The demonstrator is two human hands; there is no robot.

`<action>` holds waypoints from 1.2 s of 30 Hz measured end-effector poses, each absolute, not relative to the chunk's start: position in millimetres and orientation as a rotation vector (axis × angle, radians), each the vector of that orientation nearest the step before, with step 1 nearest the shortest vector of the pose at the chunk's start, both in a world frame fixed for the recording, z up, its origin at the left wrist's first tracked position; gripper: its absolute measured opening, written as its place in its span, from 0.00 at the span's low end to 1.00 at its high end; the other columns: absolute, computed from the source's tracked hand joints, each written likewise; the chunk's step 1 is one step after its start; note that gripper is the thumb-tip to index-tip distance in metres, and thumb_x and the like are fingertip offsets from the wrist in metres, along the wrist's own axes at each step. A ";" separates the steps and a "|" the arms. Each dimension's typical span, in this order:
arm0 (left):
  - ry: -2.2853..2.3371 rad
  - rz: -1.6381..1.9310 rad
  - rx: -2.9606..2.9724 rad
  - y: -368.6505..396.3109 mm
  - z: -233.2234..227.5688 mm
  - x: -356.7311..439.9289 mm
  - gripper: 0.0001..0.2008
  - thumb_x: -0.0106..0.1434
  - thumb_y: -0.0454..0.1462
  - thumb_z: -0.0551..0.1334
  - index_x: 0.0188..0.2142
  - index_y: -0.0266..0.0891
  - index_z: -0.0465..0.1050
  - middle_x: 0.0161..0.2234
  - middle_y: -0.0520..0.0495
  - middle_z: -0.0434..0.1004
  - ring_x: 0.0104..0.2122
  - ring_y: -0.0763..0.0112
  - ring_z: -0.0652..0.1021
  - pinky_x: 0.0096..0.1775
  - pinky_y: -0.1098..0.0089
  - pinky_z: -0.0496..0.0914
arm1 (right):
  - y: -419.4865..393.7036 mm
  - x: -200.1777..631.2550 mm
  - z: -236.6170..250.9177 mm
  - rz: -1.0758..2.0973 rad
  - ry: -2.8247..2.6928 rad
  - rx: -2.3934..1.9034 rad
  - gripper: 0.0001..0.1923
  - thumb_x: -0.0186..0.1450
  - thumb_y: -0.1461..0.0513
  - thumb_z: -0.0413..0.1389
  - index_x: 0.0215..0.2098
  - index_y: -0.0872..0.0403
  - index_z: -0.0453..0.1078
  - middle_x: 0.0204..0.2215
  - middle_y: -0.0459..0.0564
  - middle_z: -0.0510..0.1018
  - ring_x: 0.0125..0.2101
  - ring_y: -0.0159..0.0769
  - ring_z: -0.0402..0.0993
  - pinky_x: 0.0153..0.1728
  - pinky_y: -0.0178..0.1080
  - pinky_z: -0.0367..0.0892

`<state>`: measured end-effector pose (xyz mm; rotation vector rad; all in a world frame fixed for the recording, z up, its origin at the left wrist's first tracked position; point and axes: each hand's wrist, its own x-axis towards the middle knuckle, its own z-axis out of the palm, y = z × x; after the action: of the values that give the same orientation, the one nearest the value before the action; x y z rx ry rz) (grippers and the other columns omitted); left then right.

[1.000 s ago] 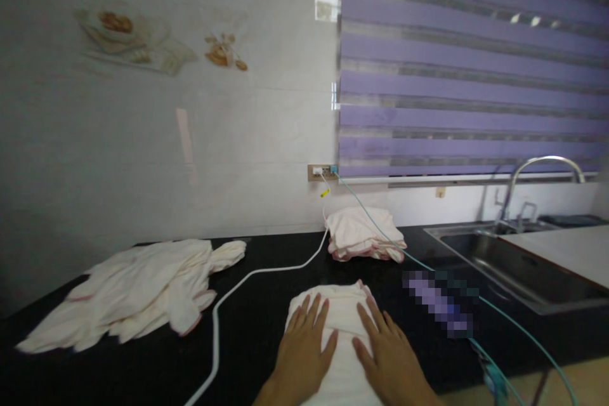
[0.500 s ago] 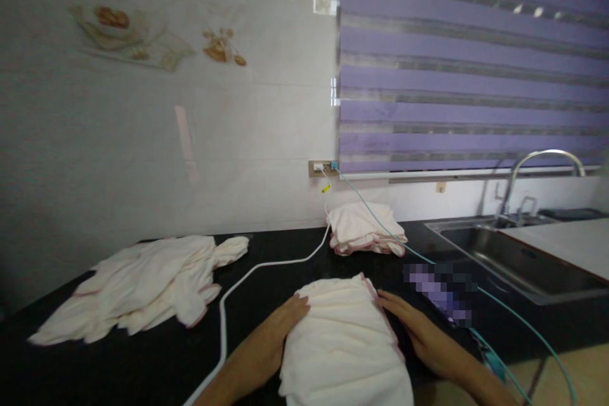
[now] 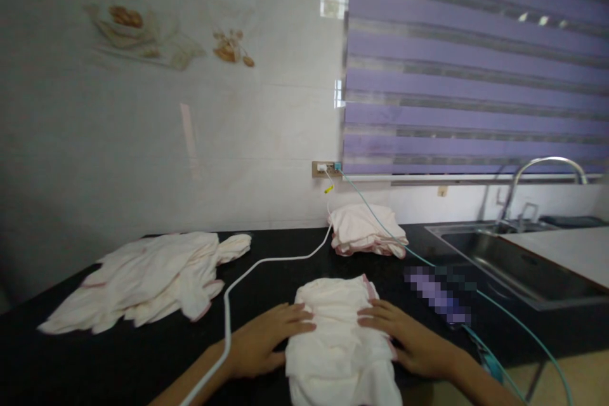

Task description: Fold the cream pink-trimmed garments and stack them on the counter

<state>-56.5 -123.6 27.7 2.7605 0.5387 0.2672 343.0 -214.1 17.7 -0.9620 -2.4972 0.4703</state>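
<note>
In front of me a folded cream cloth point(image 3: 340, 355) with a pink edge lies on the dark countertop, its surface rippled with creases. My left hand point(image 3: 266, 336) rests on its left side, fingers stretched over the edge and the thumb lower down. On the opposite side, my right hand point(image 3: 409, 333) lies with extended fingers on top of the fabric and the thumb near the cloth's side. Neither hand is closed around the cloth. A white cable point(image 3: 227, 311) passes over the left forearm.
A loose heap of cream cloths point(image 3: 152, 273) lies on the left of the countertop point(image 3: 266, 285). Folded cloths point(image 3: 366, 228) are stacked by the wall, with a teal cable point(image 3: 380, 222) across them. A blurred purple item point(image 3: 438, 295) lies right, before the sink point(image 3: 514, 266).
Both hands have moved inward from the cloth's sides, fingers now over its top. The cloth looks narrower and more creased. The view has shifted slightly.
</note>
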 end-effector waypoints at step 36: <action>0.558 0.961 0.851 -138.6 13.3 22.7 0.32 0.61 0.39 0.73 0.63 0.37 0.70 0.57 0.36 0.79 0.60 0.50 0.75 0.65 0.53 0.67 | -170.8 293.6 -23.1 0.745 -1.090 -1.216 0.33 0.57 0.40 0.64 0.45 0.59 0.78 0.44 0.59 0.84 0.45 0.50 0.80 0.47 0.44 0.72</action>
<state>22.7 -138.6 13.3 0.8511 0.5578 0.9607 293.6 -170.8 -23.1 -1.2162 -1.0902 0.7454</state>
